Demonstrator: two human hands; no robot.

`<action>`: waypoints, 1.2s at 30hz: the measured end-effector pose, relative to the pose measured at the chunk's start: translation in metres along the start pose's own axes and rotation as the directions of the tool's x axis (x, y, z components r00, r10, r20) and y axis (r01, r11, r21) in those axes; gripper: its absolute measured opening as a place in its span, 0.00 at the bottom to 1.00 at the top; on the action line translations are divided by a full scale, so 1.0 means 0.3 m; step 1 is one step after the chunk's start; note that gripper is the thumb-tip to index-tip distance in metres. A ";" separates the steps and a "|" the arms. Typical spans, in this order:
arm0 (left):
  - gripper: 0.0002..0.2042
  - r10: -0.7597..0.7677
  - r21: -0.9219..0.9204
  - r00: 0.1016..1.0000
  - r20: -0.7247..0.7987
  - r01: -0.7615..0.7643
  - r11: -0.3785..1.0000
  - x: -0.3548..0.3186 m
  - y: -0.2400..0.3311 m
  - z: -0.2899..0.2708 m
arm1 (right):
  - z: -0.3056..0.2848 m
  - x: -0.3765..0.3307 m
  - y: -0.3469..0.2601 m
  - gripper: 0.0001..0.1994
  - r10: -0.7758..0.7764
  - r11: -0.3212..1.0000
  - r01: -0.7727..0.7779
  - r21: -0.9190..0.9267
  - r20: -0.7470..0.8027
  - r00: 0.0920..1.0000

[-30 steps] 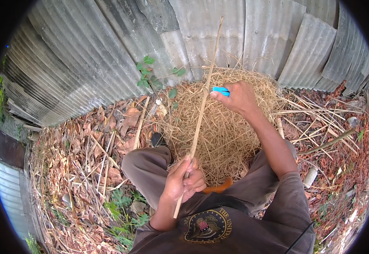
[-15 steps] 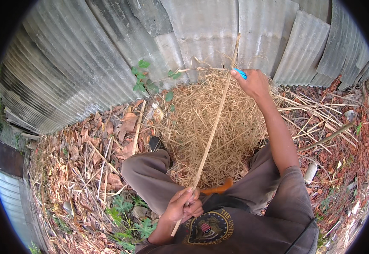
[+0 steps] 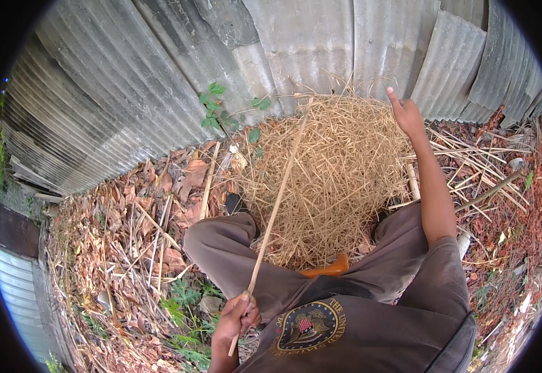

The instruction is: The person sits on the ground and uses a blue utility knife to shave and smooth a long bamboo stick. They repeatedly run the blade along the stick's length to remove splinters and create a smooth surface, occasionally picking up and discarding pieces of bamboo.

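Note:
A long, thin bamboo strip [image 3: 280, 196] slants up from my lap across a heap of pale shavings [image 3: 345, 161]. My left hand [image 3: 240, 317] is closed around its lower end, by my left thigh. The strip's far tip lies over the top of the heap. My right hand [image 3: 406, 115] is stretched out beyond the heap's far right edge, apart from the strip. Its thumb points up and its fingers are curled; whatever they hold is hidden. Between my legs lies a curved orange object [image 3: 327, 268], its kind unclear.
Grey corrugated metal sheets [image 3: 308, 50] stand as a wall behind the heap. A leafy green plant [image 3: 212, 105] grows against them. Dry leaves [image 3: 184, 180] cover the ground on the left. Loose strips [image 3: 476, 161] and a stick [image 3: 491, 189] lie on the right.
My right hand has come off the strip and moved right; the blue thing in it no longer shows. My left hand has shifted left and down with the strip, whose far end has dropped lower.

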State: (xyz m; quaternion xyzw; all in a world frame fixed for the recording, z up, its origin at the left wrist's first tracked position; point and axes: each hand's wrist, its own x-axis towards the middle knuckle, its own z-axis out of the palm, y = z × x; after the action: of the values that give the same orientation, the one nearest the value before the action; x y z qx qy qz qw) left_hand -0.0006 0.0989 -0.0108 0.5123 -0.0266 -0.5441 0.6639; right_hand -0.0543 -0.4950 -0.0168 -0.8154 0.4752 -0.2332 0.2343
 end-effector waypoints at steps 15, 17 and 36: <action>0.16 0.237 -0.075 0.956 0.171 -0.227 0.971 0.405 0.156 0.346 | 0.190 -0.534 -0.412 0.35 -0.827 0.558 0.826 0.081 0.137 0.545; 0.16 0.240 -0.068 0.963 0.124 -0.233 0.970 0.417 0.162 0.357 | 0.201 -0.508 -0.407 0.36 -0.829 0.559 0.826 0.069 0.073 0.555; 0.17 0.172 0.110 0.971 0.168 -0.192 0.975 0.271 0.085 0.326 | 0.190 -0.276 -0.362 0.40 -0.507 0.860 0.509 -0.025 0.069 0.859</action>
State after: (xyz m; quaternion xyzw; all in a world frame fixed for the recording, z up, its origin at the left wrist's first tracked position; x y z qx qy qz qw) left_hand -0.0078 -0.0288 0.0111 0.5038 -0.1599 -0.5168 0.6735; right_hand 0.0158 -0.3649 -0.0089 -0.9231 0.2411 -0.2522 0.1615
